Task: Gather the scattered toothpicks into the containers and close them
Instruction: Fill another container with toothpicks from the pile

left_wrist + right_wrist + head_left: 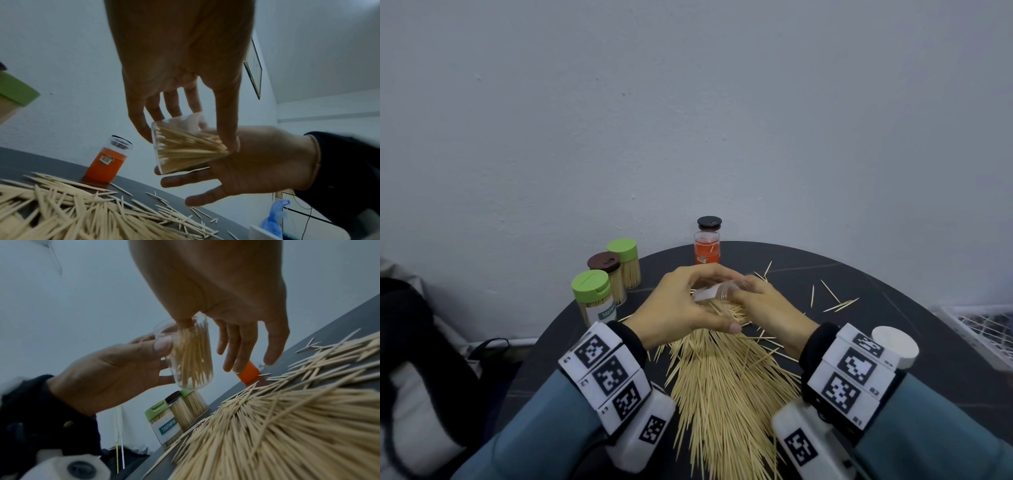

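Filling of a clear cylindrical plastic container is under way above the round dark table, judged from the head view. It is gripped on its side in the curled fingers of the left hand; the right hand meets its open mouth. A large heap of pale wooden toothpicks lies just beneath and toward the body. Three closed, filled jars with green and brown lids stand at the left rim; an orange jar with a black lid stands at the far edge.

Left wrist view: the container is partly filled and held between thumb and fingertips of the left hand. The right hand is cupped under it, fingers relaxed and spread.

Right wrist view: one finger of the right hand appears to be pushed into the container mouth; the other fingers hang straight and apart. Whether anything is pinched cannot be told.

Risk, judged: with the container tilted and uncapped, its sticks could slide out if the mouth dips. Sticks entering crosswise could jam the opening.
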Demonstrator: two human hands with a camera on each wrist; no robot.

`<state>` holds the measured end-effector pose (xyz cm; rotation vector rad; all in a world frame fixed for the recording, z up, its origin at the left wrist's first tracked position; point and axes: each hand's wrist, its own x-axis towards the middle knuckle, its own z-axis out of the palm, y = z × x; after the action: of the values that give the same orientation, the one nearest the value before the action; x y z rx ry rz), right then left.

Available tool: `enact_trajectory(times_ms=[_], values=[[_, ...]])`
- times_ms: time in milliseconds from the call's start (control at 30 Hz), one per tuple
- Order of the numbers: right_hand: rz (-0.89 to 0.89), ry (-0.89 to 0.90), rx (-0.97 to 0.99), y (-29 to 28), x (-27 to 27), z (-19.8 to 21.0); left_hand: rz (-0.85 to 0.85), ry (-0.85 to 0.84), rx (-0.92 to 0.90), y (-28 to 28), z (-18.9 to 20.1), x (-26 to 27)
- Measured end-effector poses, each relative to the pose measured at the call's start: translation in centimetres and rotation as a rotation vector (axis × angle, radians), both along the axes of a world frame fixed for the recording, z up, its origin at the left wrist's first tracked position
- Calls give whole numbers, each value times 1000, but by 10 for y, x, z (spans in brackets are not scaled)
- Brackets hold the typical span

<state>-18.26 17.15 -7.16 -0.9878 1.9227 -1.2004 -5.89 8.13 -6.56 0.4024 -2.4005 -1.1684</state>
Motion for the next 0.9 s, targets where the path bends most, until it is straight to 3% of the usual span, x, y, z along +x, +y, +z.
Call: enact_trajectory(times_ms=[300, 533, 900], values=[[20, -59, 45, 2, -3, 2, 10, 2, -2, 1, 1, 1], [123, 48, 137, -1, -9, -7, -8, -19, 9, 2, -2, -1], [68, 56, 121, 17, -22, 27, 108, -53, 90, -11, -8, -2]])
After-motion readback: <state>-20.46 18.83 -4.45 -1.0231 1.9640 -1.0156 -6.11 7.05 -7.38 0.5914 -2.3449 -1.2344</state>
